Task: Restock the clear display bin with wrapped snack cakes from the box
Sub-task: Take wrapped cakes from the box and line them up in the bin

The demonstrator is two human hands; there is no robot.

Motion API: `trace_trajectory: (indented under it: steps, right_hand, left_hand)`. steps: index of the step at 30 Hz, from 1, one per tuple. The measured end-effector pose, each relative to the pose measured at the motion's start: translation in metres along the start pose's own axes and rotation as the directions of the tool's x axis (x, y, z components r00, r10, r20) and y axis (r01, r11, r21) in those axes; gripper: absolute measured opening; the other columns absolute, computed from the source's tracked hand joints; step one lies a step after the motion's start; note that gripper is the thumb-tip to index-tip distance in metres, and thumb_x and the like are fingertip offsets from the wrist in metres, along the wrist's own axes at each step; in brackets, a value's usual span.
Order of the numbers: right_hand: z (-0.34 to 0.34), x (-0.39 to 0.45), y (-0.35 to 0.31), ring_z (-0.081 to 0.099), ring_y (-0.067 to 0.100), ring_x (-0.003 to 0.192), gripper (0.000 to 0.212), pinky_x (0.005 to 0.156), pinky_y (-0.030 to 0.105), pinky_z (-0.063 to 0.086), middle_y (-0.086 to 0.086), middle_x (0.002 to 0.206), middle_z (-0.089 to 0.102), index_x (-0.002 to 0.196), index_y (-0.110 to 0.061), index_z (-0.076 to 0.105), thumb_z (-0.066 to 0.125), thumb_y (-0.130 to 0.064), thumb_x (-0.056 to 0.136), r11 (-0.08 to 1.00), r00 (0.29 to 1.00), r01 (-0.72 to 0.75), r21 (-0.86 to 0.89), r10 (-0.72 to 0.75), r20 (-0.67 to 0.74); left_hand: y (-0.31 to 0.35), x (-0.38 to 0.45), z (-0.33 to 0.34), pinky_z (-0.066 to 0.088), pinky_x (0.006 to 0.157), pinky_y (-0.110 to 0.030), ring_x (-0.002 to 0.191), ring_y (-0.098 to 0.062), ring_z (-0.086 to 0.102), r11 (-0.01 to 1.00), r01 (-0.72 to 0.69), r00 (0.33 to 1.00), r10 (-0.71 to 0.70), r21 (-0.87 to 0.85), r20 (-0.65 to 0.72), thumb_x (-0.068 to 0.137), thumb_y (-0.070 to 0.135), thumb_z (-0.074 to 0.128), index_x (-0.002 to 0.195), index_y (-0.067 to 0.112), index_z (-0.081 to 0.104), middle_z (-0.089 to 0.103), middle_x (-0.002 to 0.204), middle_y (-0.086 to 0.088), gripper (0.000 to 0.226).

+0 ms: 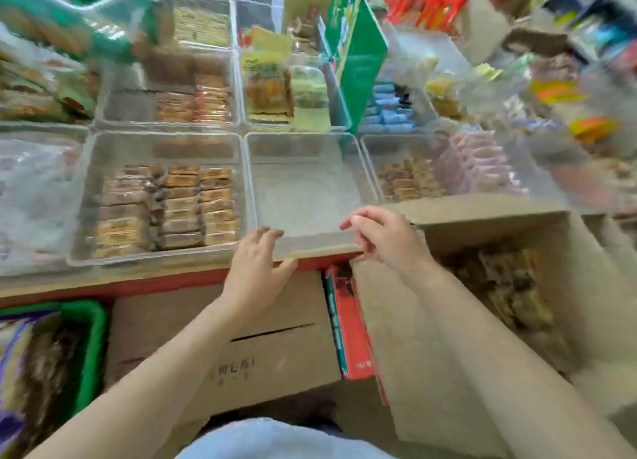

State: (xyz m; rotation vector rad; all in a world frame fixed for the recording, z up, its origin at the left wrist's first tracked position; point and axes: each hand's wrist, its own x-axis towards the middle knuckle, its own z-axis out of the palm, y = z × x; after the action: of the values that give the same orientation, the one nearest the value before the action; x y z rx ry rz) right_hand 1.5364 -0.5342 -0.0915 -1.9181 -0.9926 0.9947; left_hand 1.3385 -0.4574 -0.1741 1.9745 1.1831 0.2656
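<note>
Both hands (256,265) (382,238) at empty clear bin (303,196)

The bin (303,196) is clear, glossy plastic; the box (465,320) matt brown cardboard; the cakes (510,286) lie in shiny film wrappers.

The clear display bin (303,196) sits at the shelf's (103,279) front edge, between two stocked bins (158,200) (more rows behind). The open box (510,286) of wrapped snack cakes (510,282) stands right of it, below; a closed carton (241,348) sits under the shelf.

Faint, unreadable print marks the closed cardboard box (241,355).
</note>
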Motion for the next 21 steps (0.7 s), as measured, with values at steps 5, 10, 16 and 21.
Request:
trace_trajectory:
  steps: [5, 10, 16, 21]
  right_hand:
    - [-0.118, -0.068, 0.063, 0.031, 0.012, 0.038, 0.046, 0.043, 0.023, 0.024, 0.004, 0.045, 0.036, 0.058, -0.008, 0.052, 0.051, -0.019, 0.103, 0.992, 0.991, -0.068, 0.103, 0.079, -0.11]
    - [-0.173, -0.087, 0.128, 0.051, 0.01, 0.052, 0.044, 0.052, 0.021, 0.044, -0.005, 0.059, 0.058, 0.072, -0.009, 0.062, 0.05, -0.038, 0.103, 0.867, 0.949, -0.257, -0.426, 0.31, 0.06]
    - [-0.166, -0.068, 0.204, 0.067, 0.02, 0.088, 0.03, 0.08, 0.035, 0.06, 0.005, 0.106, 0.069, 0.117, -0.016, 0.066, 0.054, -0.038, 0.101, 0.641, 0.757, -0.181, -0.746, 0.575, 0.311]
    - [-0.141, -0.059, 0.235, 0.061, 0.022, 0.102, 0.032, 0.08, 0.029, 0.05, 0.007, 0.122, 0.063, 0.13, -0.013, 0.061, 0.055, -0.024, 0.101, 0.475, 0.656, 0.086, -0.876, 0.635, 0.409]
  left_hand:
    - [0.116, -0.044, 0.105, 0.025, 0.12, -0.041, 0.148, -0.022, 0.023, 0.966, -0.1, 0.976, 0.142, -0.237, 0.168, 0.089, 0.055, 0.064, 0.155, 0.024, 0.033, 0.034, 0.155, -0.006, 0.079]
    - [0.175, -0.075, 0.185, 0.008, 0.127, -0.047, 0.156, -0.013, -0.008, 0.946, -0.105, 0.979, 0.153, -0.308, 0.138, 0.093, 0.038, 0.067, 0.161, 0.036, -0.003, -0.011, 0.168, 0.013, 0.098]
    - [0.176, -0.082, 0.214, 0.009, 0.126, -0.054, 0.154, 0.0, -0.005, 0.88, -0.12, 0.992, 0.122, -0.459, -0.026, 0.083, 0.021, 0.048, 0.157, 0.049, 0.01, -0.003, 0.168, 0.02, 0.088]
    - [0.177, -0.078, 0.217, 0.01, 0.125, -0.058, 0.154, -0.002, -0.004, 0.875, -0.135, 0.991, 0.127, -0.464, -0.048, 0.083, 0.02, 0.048, 0.156, 0.052, 0.011, -0.003, 0.167, 0.024, 0.088]
